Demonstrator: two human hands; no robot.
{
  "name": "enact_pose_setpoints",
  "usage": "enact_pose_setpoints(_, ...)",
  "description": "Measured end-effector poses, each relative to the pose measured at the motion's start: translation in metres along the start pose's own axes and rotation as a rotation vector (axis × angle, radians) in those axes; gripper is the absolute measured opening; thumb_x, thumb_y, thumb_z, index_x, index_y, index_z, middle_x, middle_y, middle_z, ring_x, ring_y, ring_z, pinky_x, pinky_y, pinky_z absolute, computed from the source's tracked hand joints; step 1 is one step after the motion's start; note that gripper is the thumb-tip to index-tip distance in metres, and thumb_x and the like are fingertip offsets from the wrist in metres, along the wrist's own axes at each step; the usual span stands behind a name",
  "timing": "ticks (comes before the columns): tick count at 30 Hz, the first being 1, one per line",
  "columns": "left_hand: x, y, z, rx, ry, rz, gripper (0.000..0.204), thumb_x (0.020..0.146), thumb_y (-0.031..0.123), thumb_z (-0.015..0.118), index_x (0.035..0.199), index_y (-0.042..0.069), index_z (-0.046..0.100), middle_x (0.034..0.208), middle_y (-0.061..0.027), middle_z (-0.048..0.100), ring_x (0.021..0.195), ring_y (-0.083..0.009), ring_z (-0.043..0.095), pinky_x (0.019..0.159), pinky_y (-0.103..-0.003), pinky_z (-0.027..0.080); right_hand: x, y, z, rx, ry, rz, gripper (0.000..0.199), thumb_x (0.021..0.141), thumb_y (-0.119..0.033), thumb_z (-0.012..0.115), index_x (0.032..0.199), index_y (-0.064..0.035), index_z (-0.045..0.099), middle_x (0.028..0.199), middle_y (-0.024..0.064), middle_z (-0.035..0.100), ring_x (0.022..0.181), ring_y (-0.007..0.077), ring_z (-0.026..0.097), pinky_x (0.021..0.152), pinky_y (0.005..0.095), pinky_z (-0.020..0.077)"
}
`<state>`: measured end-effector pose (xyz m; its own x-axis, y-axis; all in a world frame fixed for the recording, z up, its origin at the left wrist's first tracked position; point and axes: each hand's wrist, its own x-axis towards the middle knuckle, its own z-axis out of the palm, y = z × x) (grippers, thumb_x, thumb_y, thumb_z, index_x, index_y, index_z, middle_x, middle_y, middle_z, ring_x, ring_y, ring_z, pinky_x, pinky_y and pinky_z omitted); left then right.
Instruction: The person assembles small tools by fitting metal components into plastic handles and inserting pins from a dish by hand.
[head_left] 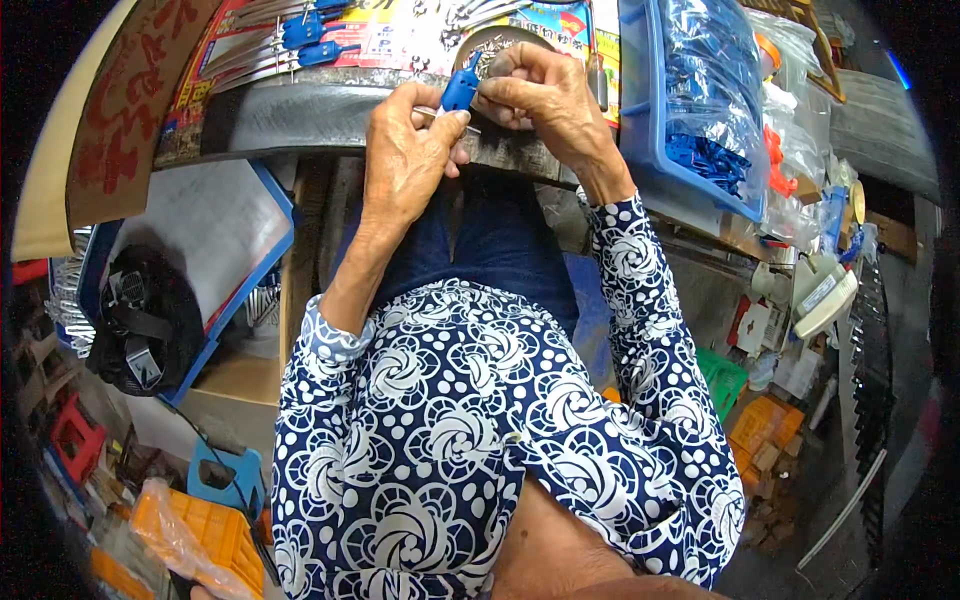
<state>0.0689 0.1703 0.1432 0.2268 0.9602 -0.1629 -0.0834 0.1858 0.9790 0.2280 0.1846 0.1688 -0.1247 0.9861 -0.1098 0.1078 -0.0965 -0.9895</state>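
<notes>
My left hand [410,150] is closed around a small blue plastic handle [459,92] with a thin metal shank, held over the table's front edge. The handle's narrow tip points up and away from me. My right hand [545,95] pinches close against the handle's right side; what sits between its fingertips is too small to make out. Just beyond the hands is a round dish [500,28] of small metal pieces that look like screws or rivets. Several similar blue-handled pieces with metal shanks [320,53] lie at the table's far left.
On the right stands a blue plastic bin [645,130] with bagged and loose blue parts. Printed sheets cover the tabletop [400,40]. A cardboard piece [115,120] rises at left. Below it are a blue-edged tray [200,230] with a black bag [145,320], and an orange crate [200,535].
</notes>
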Motion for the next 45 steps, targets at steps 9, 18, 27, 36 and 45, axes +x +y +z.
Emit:
enact_pose_setpoints(9, 0.004, -0.004, 0.009, 0.126, 0.046, 0.055, 0.018, 0.075, 0.006, 0.061, 0.085, -0.004, 0.051, 0.062, -0.0098, 0.057, 0.047, -0.0113, 0.057, 0.038, -0.022, 0.044, 0.0, 0.004, -0.004, 0.007, 0.071, 0.008, 0.012, 0.076, -0.007, 0.063, 0.08, -0.0002, 0.053, 0.06, 0.001, 0.053, 0.049, 0.005, 0.049, 0.042, 0.0156, 0.0364)
enact_pose_setpoints(18, 0.009, -0.009, 0.018, 0.196, 0.074, 0.182, 0.015, 0.073, 0.005, 0.061, 0.08, -0.002, 0.051, 0.054, -0.0094, 0.057, 0.047, -0.0141, 0.058, 0.042, -0.026, 0.044, 0.001, 0.014, -0.001, -0.231, 0.206, -0.251, 0.013, 0.074, -0.003, 0.062, 0.08, 0.0009, 0.052, 0.063, 0.0008, 0.054, 0.053, 0.0035, 0.05, 0.045, 0.0163, 0.0405)
enact_pose_setpoints(27, 0.009, -0.006, 0.021, 0.187, 0.039, 0.116, 0.014, 0.073, 0.005, 0.06, 0.081, -0.002, 0.05, 0.056, -0.0082, 0.056, 0.045, -0.0127, 0.056, 0.04, -0.024, 0.043, -0.002, 0.017, -0.007, -0.271, 0.22, -0.247, 0.023, 0.073, -0.005, 0.066, 0.09, 0.0014, 0.052, 0.068, 0.0022, 0.057, 0.056, 0.004, 0.051, 0.047, 0.0162, 0.0418)
enact_pose_setpoints(36, 0.01, -0.003, 0.027, -0.057, -0.086, -0.039, 0.015, 0.076, 0.004, 0.058, 0.085, -0.004, 0.049, 0.058, -0.0074, 0.055, 0.045, -0.0091, 0.053, 0.035, -0.018, 0.037, -0.002, 0.024, -0.044, -0.232, 0.214, -0.183, 0.018, 0.081, -0.016, 0.058, 0.084, 0.0018, 0.059, 0.066, 0.0022, 0.058, 0.056, 0.0047, 0.049, 0.049, 0.0189, 0.0396)
enact_pose_setpoints(45, 0.003, -0.006, 0.028, -0.063, -0.094, -0.113, 0.013, 0.076, 0.003, 0.057, 0.084, -0.004, 0.049, 0.059, -0.0084, 0.056, 0.044, -0.0091, 0.052, 0.035, -0.018, 0.037, -0.003, 0.052, -0.067, -1.033, 0.229, -0.404, 0.013, 0.074, -0.012, 0.056, 0.082, -0.0008, 0.058, 0.072, 0.0151, 0.06, 0.066, 0.0297, 0.059, 0.06, 0.0368, 0.0465)
